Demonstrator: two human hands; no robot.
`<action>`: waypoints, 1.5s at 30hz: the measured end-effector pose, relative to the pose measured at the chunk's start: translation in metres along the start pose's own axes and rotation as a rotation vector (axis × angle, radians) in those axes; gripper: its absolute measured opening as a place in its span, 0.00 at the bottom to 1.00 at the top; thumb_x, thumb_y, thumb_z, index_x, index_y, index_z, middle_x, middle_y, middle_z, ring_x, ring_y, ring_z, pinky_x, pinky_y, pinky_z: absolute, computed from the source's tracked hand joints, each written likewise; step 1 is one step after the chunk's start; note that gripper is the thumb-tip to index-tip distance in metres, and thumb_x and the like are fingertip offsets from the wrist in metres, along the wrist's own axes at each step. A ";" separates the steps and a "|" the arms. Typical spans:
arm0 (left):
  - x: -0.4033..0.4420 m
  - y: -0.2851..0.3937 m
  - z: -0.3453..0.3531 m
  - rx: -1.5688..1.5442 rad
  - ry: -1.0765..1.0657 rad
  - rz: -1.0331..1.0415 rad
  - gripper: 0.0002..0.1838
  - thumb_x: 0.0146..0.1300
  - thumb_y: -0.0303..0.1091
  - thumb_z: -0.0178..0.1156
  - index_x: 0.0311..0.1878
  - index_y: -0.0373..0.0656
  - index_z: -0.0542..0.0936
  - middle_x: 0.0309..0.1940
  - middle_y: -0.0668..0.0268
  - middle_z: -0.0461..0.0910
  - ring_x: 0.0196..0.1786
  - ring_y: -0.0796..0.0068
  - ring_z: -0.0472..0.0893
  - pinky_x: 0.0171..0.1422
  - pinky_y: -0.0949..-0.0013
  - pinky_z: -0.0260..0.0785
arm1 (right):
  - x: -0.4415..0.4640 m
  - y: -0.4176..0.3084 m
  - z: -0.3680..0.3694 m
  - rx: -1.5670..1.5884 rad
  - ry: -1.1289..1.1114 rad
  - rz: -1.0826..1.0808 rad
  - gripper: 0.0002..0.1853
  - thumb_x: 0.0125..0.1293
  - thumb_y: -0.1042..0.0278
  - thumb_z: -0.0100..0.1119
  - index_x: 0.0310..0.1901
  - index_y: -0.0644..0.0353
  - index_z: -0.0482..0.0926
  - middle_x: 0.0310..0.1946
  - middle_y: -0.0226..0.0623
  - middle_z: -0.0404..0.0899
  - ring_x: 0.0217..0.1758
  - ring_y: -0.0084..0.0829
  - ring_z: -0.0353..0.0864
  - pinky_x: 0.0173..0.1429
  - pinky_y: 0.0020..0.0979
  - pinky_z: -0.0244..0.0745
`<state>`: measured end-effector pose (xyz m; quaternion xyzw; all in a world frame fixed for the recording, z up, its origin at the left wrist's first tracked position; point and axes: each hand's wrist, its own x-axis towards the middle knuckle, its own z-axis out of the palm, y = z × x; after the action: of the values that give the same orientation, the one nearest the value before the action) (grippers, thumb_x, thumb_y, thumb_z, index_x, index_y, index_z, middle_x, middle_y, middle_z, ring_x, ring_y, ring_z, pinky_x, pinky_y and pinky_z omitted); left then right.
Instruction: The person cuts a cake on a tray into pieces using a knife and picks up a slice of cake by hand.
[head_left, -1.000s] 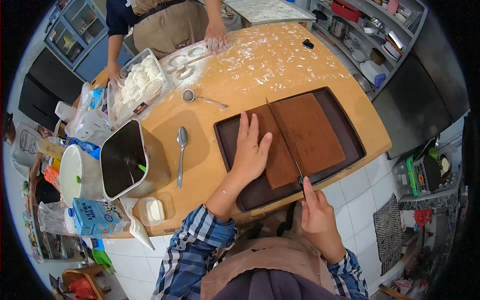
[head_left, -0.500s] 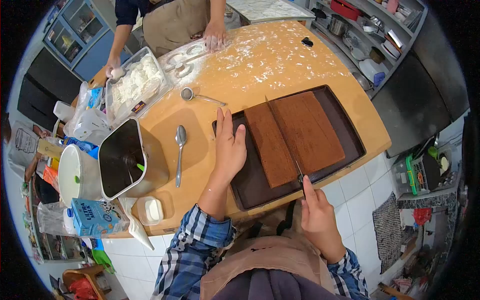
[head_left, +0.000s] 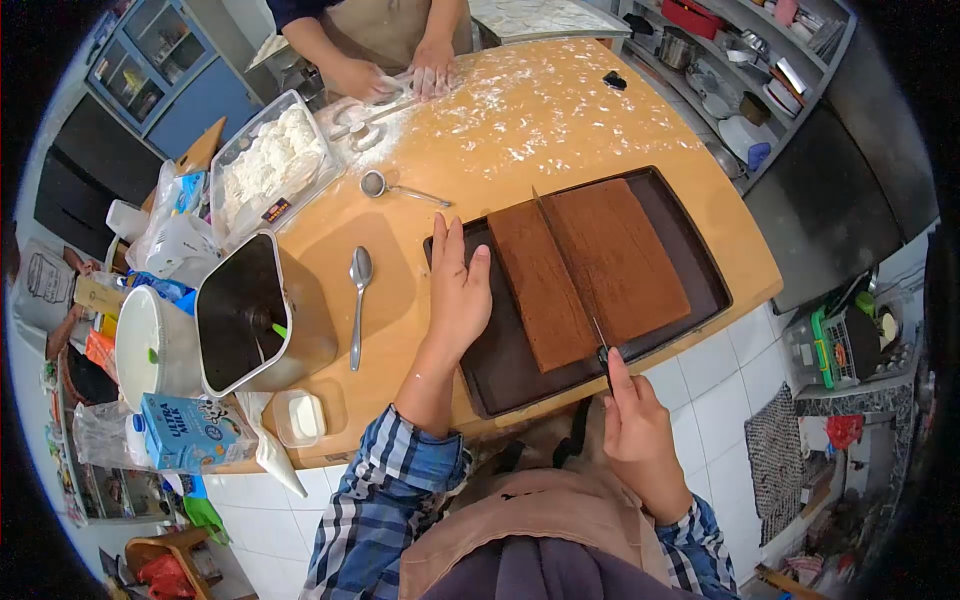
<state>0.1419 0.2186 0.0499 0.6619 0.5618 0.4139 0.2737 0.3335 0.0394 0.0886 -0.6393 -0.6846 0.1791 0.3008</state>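
A flat brown cake (head_left: 625,255) lies in a dark rectangular tray (head_left: 490,385). Closed around the black handle of a long knife (head_left: 568,262) is my right hand (head_left: 640,430), at the tray's near edge. The blade lies lengthwise across the cake, its tip at the far edge. My left hand (head_left: 460,300) rests on the tray's left edge with the fingers stretched out, holding nothing and apart from the cake.
Left of the tray are a spoon (head_left: 360,300), a small strainer (head_left: 374,184), a deep metal tin (head_left: 310,335), a white bucket (head_left: 180,350), a blue milk carton (head_left: 190,430) and a tub of white flour (head_left: 275,165). Across the table, a co-worker's hands (head_left: 430,70) touch floury dough.
My left hand has moved left off the cake to the tray's edge. The knife and my right hand stay nearly still. The co-worker's hand has moved from the flour tub to the dough.
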 end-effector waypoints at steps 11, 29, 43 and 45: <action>-0.001 -0.001 0.003 -0.051 0.008 -0.012 0.29 0.70 0.36 0.49 0.70 0.31 0.58 0.75 0.45 0.45 0.78 0.54 0.46 0.78 0.62 0.40 | 0.000 -0.001 -0.002 -0.026 -0.045 0.043 0.30 0.62 0.81 0.52 0.68 0.64 0.62 0.36 0.54 0.73 0.34 0.54 0.76 0.38 0.43 0.74; -0.011 0.005 0.014 0.067 -0.100 0.010 0.34 0.70 0.44 0.51 0.71 0.32 0.57 0.75 0.45 0.42 0.75 0.47 0.50 0.76 0.57 0.47 | -0.001 0.001 0.001 -0.056 -0.038 0.023 0.32 0.62 0.81 0.52 0.69 0.62 0.61 0.33 0.54 0.73 0.32 0.54 0.77 0.36 0.44 0.74; -0.010 0.003 0.027 0.154 -0.078 0.237 0.35 0.66 0.40 0.56 0.72 0.36 0.57 0.76 0.46 0.41 0.78 0.48 0.41 0.78 0.55 0.39 | -0.001 0.008 0.007 -0.084 0.002 -0.042 0.33 0.61 0.82 0.53 0.69 0.62 0.60 0.33 0.54 0.73 0.31 0.54 0.76 0.36 0.43 0.73; -0.012 0.007 0.030 0.186 -0.136 0.224 0.35 0.67 0.41 0.56 0.72 0.37 0.57 0.76 0.47 0.39 0.78 0.48 0.40 0.78 0.54 0.38 | -0.001 0.008 0.006 -0.090 0.004 -0.053 0.33 0.61 0.82 0.53 0.69 0.62 0.60 0.33 0.54 0.73 0.32 0.54 0.76 0.36 0.44 0.73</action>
<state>0.1705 0.2082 0.0378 0.7696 0.5004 0.3422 0.2006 0.3354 0.0400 0.0789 -0.6342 -0.7082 0.1387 0.2776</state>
